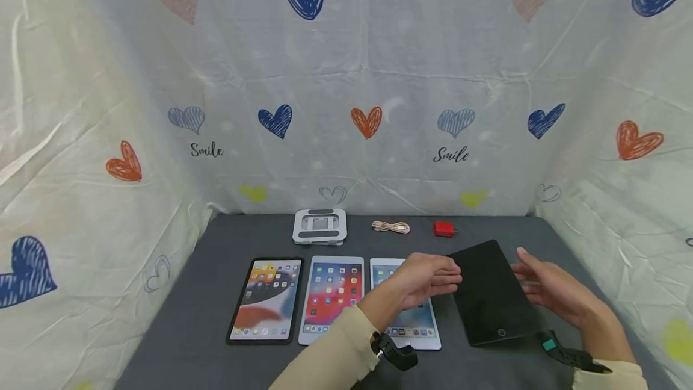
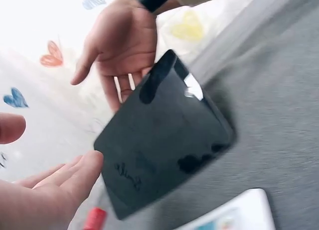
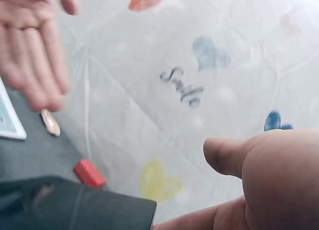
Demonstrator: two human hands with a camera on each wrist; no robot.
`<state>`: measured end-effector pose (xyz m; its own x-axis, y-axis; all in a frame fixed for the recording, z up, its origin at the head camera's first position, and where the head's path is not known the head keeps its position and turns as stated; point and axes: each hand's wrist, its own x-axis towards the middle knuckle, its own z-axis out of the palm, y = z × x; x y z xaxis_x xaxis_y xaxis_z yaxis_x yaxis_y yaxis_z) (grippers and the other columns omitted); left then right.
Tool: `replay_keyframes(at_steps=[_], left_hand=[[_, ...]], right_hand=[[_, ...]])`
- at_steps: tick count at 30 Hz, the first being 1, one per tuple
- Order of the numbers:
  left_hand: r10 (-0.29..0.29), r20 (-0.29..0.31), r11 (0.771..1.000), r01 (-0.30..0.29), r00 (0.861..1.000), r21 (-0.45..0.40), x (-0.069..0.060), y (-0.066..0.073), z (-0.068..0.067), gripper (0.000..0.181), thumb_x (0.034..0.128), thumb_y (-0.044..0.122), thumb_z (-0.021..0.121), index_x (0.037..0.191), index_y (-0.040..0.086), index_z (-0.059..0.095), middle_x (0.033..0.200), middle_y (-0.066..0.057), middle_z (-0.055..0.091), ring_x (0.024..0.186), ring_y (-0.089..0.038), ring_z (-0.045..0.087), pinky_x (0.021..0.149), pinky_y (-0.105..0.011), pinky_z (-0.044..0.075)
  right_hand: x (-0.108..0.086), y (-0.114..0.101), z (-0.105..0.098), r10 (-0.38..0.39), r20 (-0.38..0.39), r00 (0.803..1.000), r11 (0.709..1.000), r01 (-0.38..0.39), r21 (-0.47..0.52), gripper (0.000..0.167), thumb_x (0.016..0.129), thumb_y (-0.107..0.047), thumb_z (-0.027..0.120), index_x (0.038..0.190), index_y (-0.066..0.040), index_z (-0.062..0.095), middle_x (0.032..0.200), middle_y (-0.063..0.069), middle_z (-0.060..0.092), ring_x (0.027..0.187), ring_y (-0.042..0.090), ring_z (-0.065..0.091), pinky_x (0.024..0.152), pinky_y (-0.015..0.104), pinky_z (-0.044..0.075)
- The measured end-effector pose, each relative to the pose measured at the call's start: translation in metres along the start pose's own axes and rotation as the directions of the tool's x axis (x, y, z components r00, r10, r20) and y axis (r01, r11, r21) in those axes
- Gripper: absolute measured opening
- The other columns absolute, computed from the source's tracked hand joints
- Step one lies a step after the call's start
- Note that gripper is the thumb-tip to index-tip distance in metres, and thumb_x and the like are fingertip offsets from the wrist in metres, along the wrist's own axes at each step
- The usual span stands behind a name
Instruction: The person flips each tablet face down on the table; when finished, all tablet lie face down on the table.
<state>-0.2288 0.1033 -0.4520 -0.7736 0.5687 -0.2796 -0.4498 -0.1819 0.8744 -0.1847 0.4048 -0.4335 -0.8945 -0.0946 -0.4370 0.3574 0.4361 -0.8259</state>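
Note:
A tablet with a dark, glossy screen (image 1: 495, 297) is at the right of the table, turned at an angle, its round button toward the near edge. Beside its upper left edge is my left hand (image 1: 430, 280), fingers straight. In the left wrist view its fingertips (image 2: 92, 165) meet or nearly meet the tablet's edge. On the other side my right hand (image 1: 560, 290) has its thumb raised and fingers extended, the fingertips at or partly behind the right edge. Neither hand curls round the tablet. Whether the tablet lies fully on the table, I cannot tell.
Three lit tablets lie in a row: a black-framed one (image 1: 265, 300), a white one (image 1: 331, 300), and another white one (image 1: 414, 324) partly under my left arm. Behind them are a folded stand (image 1: 320, 226), a coiled cable (image 1: 391, 227) and a red charger (image 1: 443, 229). Curtains (image 1: 363, 167) enclose the table.

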Motion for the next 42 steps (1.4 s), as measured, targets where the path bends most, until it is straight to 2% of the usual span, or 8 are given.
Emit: replay_keyframes(at_steps=[5, 9, 14, 21, 27, 34, 37, 42], left_hand=[[0.016, 0.018, 1.000, -0.015, 1.000, -0.007, 0.001, 0.023, 0.005, 0.029, 0.1050, 0.012, 0.070, 0.130, -0.003, 0.071, 0.125, -0.015, 0.079, 0.133, -0.040, 0.070, 0.109, -0.045, 0.061], [0.009, 0.053, 1.000, -0.009, 0.999, -0.006, 0.002, 0.032, 0.011, 0.033, 0.1066, 0.013, 0.069, 0.135, -0.004, 0.068, 0.135, -0.020, 0.075, 0.134, -0.042, 0.069, 0.111, -0.048, 0.060], [-0.001, 0.082, 1.000, 0.001, 0.997, 0.007, 0.002, 0.039, 0.016, 0.043, 0.1081, 0.014, 0.068, 0.144, -0.008, 0.062, 0.144, -0.024, 0.070, 0.134, -0.043, 0.069, 0.112, -0.049, 0.059], [-0.017, 0.074, 1.000, 0.016, 0.997, 0.010, 0.001, 0.047, 0.017, 0.039, 0.1102, 0.016, 0.064, 0.141, -0.008, 0.066, 0.139, -0.025, 0.072, 0.131, -0.044, 0.071, 0.113, -0.054, 0.057], [-0.019, 0.056, 1.000, 0.018, 0.998, 0.025, 0.002, 0.051, 0.015, 0.034, 0.1095, 0.019, 0.064, 0.136, -0.003, 0.070, 0.135, -0.023, 0.074, 0.133, -0.043, 0.069, 0.113, -0.056, 0.058], [-0.019, 0.037, 0.998, 0.018, 0.999, 0.052, -0.008, 0.053, 0.010, 0.038, 0.1098, 0.020, 0.062, 0.141, -0.002, 0.067, 0.139, -0.022, 0.072, 0.132, -0.042, 0.070, 0.112, -0.057, 0.059], [-0.021, 0.019, 0.999, 0.020, 1.000, 0.034, -0.013, 0.053, 0.010, 0.039, 0.1097, 0.020, 0.062, 0.141, -0.003, 0.066, 0.142, -0.022, 0.070, 0.131, -0.045, 0.070, 0.110, -0.058, 0.059], [-0.036, -0.010, 0.999, 0.036, 0.999, 0.011, -0.020, 0.053, 0.007, 0.050, 0.1075, 0.021, 0.065, 0.150, -0.004, 0.058, 0.153, -0.026, 0.061, 0.136, -0.050, 0.064, 0.109, -0.062, 0.060]], right_hand=[[-0.009, -0.017, 0.009, -0.066, 0.008, 0.998, 0.997, 0.067, -0.027, 0.095, 0.117, -0.063, 0.020, 0.165, 0.019, 0.021, 0.173, 0.041, 0.023, 0.153, 0.052, 0.046, 0.109, 0.041, 0.061], [-0.016, -0.032, 0.019, -0.130, 0.014, 0.991, 0.991, 0.130, -0.032, 0.089, 0.119, -0.057, 0.023, 0.163, 0.020, 0.025, 0.169, 0.041, 0.033, 0.150, 0.049, 0.052, 0.104, 0.033, 0.063], [-0.019, -0.048, 0.032, -0.174, 0.006, 0.985, 0.984, 0.174, -0.040, 0.086, 0.119, -0.055, 0.030, 0.161, 0.020, 0.030, 0.165, 0.040, 0.040, 0.145, 0.046, 0.060, 0.104, 0.035, 0.064], [-0.020, -0.064, 0.048, -0.174, -0.031, 0.984, 0.980, 0.170, -0.098, 0.087, 0.117, -0.059, 0.036, 0.160, 0.018, 0.037, 0.164, 0.039, 0.044, 0.141, 0.046, 0.063, 0.104, 0.040, 0.065], [-0.018, -0.073, 0.061, -0.190, -0.031, 0.981, 0.979, 0.187, -0.080, 0.085, 0.117, -0.058, 0.039, 0.160, 0.015, 0.041, 0.163, 0.036, 0.047, 0.139, 0.043, 0.065, 0.103, 0.040, 0.065], [-0.017, -0.079, 0.072, -0.202, -0.031, 0.979, 0.977, 0.199, -0.077, 0.082, 0.118, -0.055, 0.039, 0.159, 0.016, 0.042, 0.161, 0.036, 0.050, 0.138, 0.043, 0.066, 0.106, 0.044, 0.064], [-0.017, -0.079, 0.075, -0.216, -0.019, 0.976, 0.975, 0.215, -0.049, 0.080, 0.118, -0.054, 0.040, 0.159, 0.014, 0.043, 0.161, 0.034, 0.052, 0.138, 0.040, 0.066, 0.105, 0.040, 0.064], [-0.015, -0.075, 0.075, -0.267, 0.069, 0.961, 0.964, 0.267, 0.010, 0.076, 0.119, -0.049, 0.040, 0.161, 0.014, 0.041, 0.161, 0.034, 0.052, 0.141, 0.040, 0.064, 0.106, 0.038, 0.063]])
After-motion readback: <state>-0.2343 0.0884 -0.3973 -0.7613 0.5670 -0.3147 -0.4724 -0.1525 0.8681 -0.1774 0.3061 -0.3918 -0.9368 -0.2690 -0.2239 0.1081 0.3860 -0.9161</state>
